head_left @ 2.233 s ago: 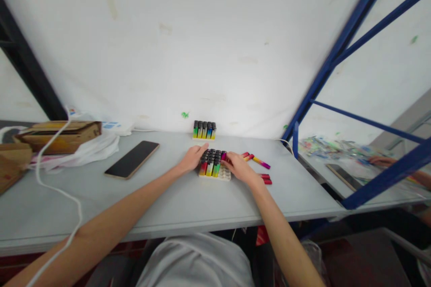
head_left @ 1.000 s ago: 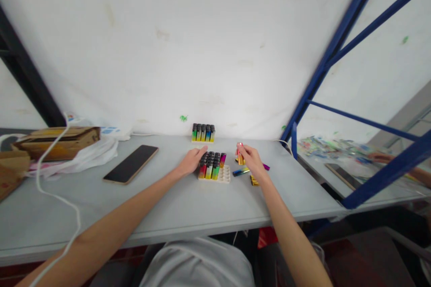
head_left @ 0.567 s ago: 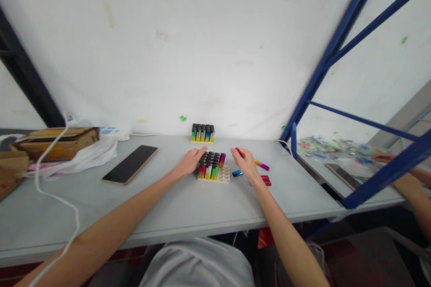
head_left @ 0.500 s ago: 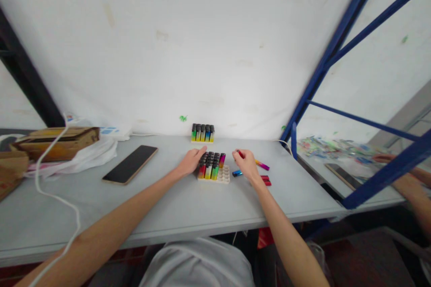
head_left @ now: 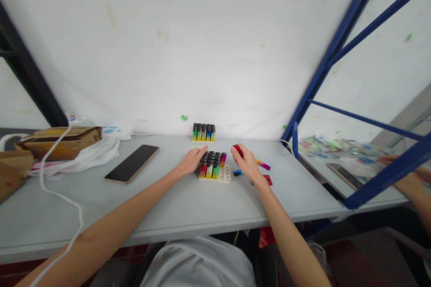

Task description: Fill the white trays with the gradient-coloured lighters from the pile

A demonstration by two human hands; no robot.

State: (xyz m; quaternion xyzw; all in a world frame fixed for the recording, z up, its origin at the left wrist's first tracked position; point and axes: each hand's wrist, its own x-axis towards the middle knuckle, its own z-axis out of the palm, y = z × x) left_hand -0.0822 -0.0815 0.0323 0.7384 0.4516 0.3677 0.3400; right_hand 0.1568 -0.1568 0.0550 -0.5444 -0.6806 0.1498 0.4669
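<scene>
A white tray (head_left: 225,175) on the grey table holds several upright lighters (head_left: 209,166) in its left and middle rows; holes show at its right front. My left hand (head_left: 192,160) rests against the tray's left side, its thumb by the black lighter tops, fingers partly hidden. Just right of the tray, my right hand (head_left: 245,159) is closed on a red lighter (head_left: 238,150). Beside and behind that hand lie a blue lighter (head_left: 238,172), a yellow-purple lighter (head_left: 263,164) and red lighters (head_left: 268,180).
A second filled tray (head_left: 204,132) stands by the wall. To the left are a phone (head_left: 133,163), a cardboard box (head_left: 67,141), a plastic bag and a white cable (head_left: 60,196). Blue metal bars (head_left: 306,98) rise at the right, with a person's arms beyond.
My right hand has turned slightly, and more of the red lighter shows in its fingers. My left hand stays at the tray. The view has shifted a little.
</scene>
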